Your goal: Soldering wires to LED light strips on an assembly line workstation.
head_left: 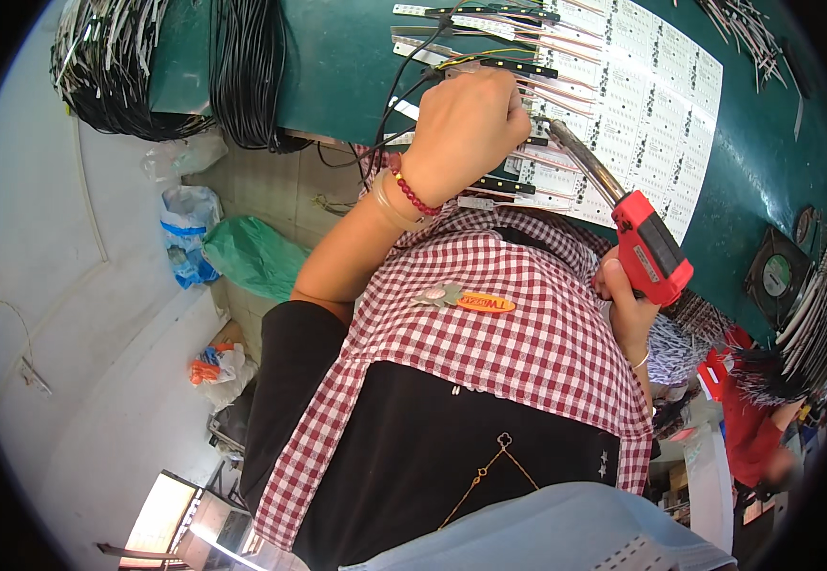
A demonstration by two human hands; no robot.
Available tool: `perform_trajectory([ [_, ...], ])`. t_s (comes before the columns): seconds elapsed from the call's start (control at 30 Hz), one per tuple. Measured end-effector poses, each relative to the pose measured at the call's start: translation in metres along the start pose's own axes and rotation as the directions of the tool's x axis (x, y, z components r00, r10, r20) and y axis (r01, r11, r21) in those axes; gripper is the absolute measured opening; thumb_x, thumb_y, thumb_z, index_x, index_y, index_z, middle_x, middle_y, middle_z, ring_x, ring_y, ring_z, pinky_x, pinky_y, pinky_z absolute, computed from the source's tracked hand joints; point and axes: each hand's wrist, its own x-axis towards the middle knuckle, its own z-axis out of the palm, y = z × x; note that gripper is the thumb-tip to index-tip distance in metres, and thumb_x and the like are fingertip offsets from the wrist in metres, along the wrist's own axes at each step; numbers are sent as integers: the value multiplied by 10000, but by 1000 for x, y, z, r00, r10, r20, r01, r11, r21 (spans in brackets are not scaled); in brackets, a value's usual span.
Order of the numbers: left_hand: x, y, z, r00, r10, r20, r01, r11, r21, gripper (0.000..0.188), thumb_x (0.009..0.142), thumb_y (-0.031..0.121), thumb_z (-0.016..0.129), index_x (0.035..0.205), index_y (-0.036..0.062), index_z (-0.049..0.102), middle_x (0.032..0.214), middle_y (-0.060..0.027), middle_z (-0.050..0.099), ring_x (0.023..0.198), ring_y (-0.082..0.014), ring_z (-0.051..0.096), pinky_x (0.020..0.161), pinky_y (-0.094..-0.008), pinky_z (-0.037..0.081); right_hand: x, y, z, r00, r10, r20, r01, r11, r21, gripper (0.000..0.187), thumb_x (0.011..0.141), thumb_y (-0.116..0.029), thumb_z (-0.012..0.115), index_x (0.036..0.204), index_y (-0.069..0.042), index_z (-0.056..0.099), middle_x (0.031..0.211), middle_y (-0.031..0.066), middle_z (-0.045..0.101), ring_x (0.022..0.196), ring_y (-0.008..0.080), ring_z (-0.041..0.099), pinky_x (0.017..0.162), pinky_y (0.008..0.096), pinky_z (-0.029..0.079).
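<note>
My right hand (627,297) is wrapped round the red and black handle of a soldering iron (649,243). The iron's metal barrel slants up and left, its tip beside the fingers of my left hand (471,116). That hand is closed, with its back showing and its fingertips mostly hidden, so what it pinches I cannot make out. A thin black cable (412,88) runs up to it. Around it lie short black strips (513,67) with pale spots and thin pinkish wires (566,93), across a white printed sheet of boards (666,109).
A green table (333,57) carries bundles of black cables (247,71) and white-tipped wires (109,57) on the left. On the right stand a small black fan (777,271) and more wire bundles (818,314). Plastic bags (252,255) lie below left. Another person's red garment (751,419) shows at lower right.
</note>
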Motion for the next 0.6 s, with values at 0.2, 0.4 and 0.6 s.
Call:
perform_trajectory([
  [0.2,2,0,2,1000,-5,10,5,1000,4,108,694,113,598,655,22,557,668,-106,591,638,-294,580,567,-370,456,-1,-16,8,995,-7,-101,21,990,138,258,838,-102,569,1039,46,503,621,38,489,493,80,409,469,227,335],
  [0.4,1,-1,2,1000,-2,-23,2,1000,-1,102,693,107,597,658,21,554,669,-108,589,635,-298,579,568,-370,458,7,-15,5,997,-75,-18,76,927,367,283,863,-95,546,1101,42,479,659,45,518,531,98,471,524,237,409],
  [0.6,12,-4,6,998,36,-43,-38,999,-38,100,693,109,593,672,16,563,668,-116,592,620,-306,576,565,-372,460,28,-12,22,969,-219,-115,247,888,388,313,881,-156,497,1137,10,424,720,67,503,585,108,461,767,354,482],
])
